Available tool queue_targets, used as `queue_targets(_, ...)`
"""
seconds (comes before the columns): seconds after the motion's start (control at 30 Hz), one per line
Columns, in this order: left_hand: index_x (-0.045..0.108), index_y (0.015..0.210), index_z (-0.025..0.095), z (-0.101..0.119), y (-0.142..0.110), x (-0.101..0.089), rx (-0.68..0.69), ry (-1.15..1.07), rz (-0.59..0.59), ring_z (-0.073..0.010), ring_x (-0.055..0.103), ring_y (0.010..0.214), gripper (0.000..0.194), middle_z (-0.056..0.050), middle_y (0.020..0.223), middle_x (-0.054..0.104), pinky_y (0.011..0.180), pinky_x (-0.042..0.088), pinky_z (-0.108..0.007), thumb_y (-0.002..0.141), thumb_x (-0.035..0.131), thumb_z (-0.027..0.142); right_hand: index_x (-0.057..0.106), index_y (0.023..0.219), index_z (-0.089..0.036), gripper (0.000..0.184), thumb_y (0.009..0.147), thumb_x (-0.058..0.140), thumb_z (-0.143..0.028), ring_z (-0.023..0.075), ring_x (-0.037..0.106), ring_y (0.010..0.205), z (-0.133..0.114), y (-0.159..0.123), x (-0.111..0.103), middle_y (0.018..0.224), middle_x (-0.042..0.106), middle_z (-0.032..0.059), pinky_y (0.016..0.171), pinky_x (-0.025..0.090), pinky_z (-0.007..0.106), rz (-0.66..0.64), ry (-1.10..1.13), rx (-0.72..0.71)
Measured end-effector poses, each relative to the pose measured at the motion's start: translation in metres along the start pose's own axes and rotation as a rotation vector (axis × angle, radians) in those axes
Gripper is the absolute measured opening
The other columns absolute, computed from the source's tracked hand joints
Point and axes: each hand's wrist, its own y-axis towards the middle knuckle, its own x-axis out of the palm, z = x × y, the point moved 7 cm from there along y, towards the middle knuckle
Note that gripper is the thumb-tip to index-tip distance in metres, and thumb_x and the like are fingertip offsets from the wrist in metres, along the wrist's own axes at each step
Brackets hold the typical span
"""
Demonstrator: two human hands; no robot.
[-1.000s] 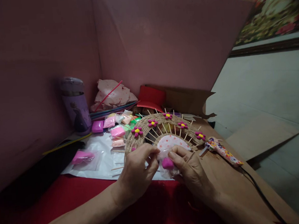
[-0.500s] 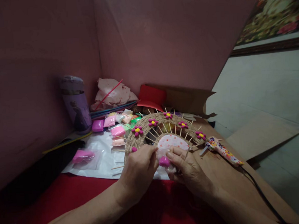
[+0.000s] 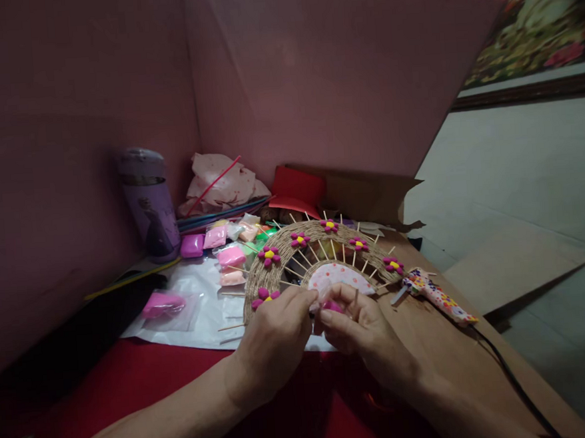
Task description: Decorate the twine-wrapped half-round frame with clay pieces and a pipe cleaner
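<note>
While we judge the step to be picking at the clear film [image 3: 315, 306], we enter: left hand [image 3: 277, 327], pinching that film; right hand [image 3: 363, 324], grasping the pink lump [image 3: 332, 305], centre, on the near side of the flowered twine arch [image 3: 315, 231]. Next move, we judge: steady right grip, fine left pull. Pink lump: deep magenta, mostly hidden.
</note>
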Motion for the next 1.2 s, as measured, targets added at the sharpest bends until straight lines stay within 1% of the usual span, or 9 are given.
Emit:
queue_targets(0.13, 0.057, 0.099, 0.014, 0.000, 0.001, -0.005, -0.055, -0.082, 0.040, -0.0123, 0.061, 0.064, 0.021, -0.003, 0.072, 0.064, 0.058, 0.051, -0.023, 0.088, 0.040, 0.007, 0.047, 0.080, -0.018, 0.023, 0.078, 0.062, -0.036, 0.0033, 0.029, 0.040, 0.001, 0.002, 0.002, 0.059, 0.058, -0.0028, 0.038, 0.018, 0.016, -0.055, 0.086, 0.027)
queue_targets(0.23, 0.053, 0.104, 0.015, 0.000, 0.001, -0.009, -0.063, -0.109, 0.081, -0.0113, 0.061, 0.067, 0.023, -0.004, 0.080, 0.066, 0.060, 0.051, -0.022, 0.086, 0.042, 0.006, 0.047, 0.076, -0.018, 0.021, 0.079, 0.059, -0.035, 0.0038, 0.031, 0.039, -0.001, 0.004, -0.003, 0.058, 0.057, -0.0021, 0.037, 0.019, 0.016, -0.022, 0.103, 0.011)
queue_targets(0.43, 0.055, 0.084, 0.015, -0.009, -0.002, -0.002, -0.145, -0.039, 0.026, -0.0106, 0.056, 0.056, 0.007, -0.002, 0.069, 0.061, 0.052, 0.046, -0.022, 0.082, 0.050, 0.011, 0.047, 0.077, -0.017, 0.016, 0.081, 0.054, -0.032, 0.0030, 0.030, 0.037, 0.004, 0.003, -0.001, 0.057, 0.058, -0.0021, 0.036, 0.019, 0.016, -0.074, 0.131, 0.067)
queue_targets(0.67, 0.058, 0.080, 0.014, 0.002, 0.001, -0.010, -0.012, -0.009, 0.059, -0.0098, 0.054, 0.054, 0.014, -0.001, 0.063, 0.060, 0.051, 0.043, -0.021, 0.084, 0.046, 0.008, 0.045, 0.077, -0.018, 0.016, 0.084, 0.049, -0.031, 0.0026, 0.026, 0.034, 0.010, 0.000, 0.009, 0.051, 0.056, -0.0032, 0.035, 0.018, 0.015, -0.201, 0.161, 0.139)
queue_targets(0.83, 0.056, 0.073, 0.013, 0.011, 0.002, -0.008, 0.115, 0.115, 0.039, -0.0111, 0.052, 0.055, 0.021, -0.001, 0.059, 0.056, 0.052, 0.042, -0.022, 0.086, 0.041, 0.006, 0.047, 0.076, -0.018, 0.017, 0.082, 0.049, -0.033, 0.0029, 0.026, 0.032, 0.012, 0.001, 0.007, 0.048, 0.056, -0.0028, 0.033, 0.017, 0.015, -0.194, 0.130, 0.152)
queue_targets(0.97, 0.053, 0.065, 0.014, 0.004, 0.002, -0.004, 0.070, 0.193, -0.035, -0.0115, 0.049, 0.053, 0.022, -0.001, 0.058, 0.053, 0.050, 0.037, -0.023, 0.082, 0.042, 0.005, 0.047, 0.073, -0.018, 0.015, 0.081, 0.049, -0.030, 0.0030, 0.026, 0.032, 0.013, 0.002, 0.003, 0.046, 0.056, -0.0028, 0.033, 0.017, 0.014, -0.142, 0.120, 0.153)
queue_targets(1.07, 0.051, 0.061, 0.015, -0.009, 0.004, 0.003, -0.098, 0.085, -0.194, -0.0091, 0.047, 0.050, 0.020, 0.002, 0.054, 0.051, 0.049, 0.035, -0.021, 0.078, 0.045, 0.006, 0.048, 0.070, -0.017, 0.013, 0.077, 0.052, -0.028, 0.0038, 0.028, 0.032, 0.010, 0.003, -0.002, 0.044, 0.055, -0.0029, 0.033, 0.018, 0.014, -0.057, 0.083, 0.116)
queue_targets(1.13, 0.050, 0.061, 0.015, -0.013, 0.004, 0.008, -0.149, -0.012, -0.291, -0.0077, 0.046, 0.048, 0.019, 0.004, 0.053, 0.051, 0.049, 0.034, -0.019, 0.076, 0.047, 0.005, 0.049, 0.068, -0.017, 0.015, 0.077, 0.053, -0.028, 0.0038, 0.028, 0.033, 0.008, 0.004, -0.005, 0.041, 0.053, -0.0034, 0.033, 0.018, 0.014, -0.016, 0.067, 0.085)
queue_targets(1.2, 0.052, 0.062, 0.015, -0.014, 0.005, 0.006, -0.137, -0.022, -0.261, -0.0080, 0.047, 0.049, 0.017, 0.003, 0.054, 0.053, 0.049, 0.034, -0.019, 0.076, 0.048, 0.005, 0.048, 0.064, -0.017, 0.020, 0.078, 0.052, -0.029, 0.0030, 0.027, 0.031, 0.007, 0.005, -0.005, 0.040, 0.052, -0.0035, 0.032, 0.016, 0.014, -0.019, 0.065, 0.084)
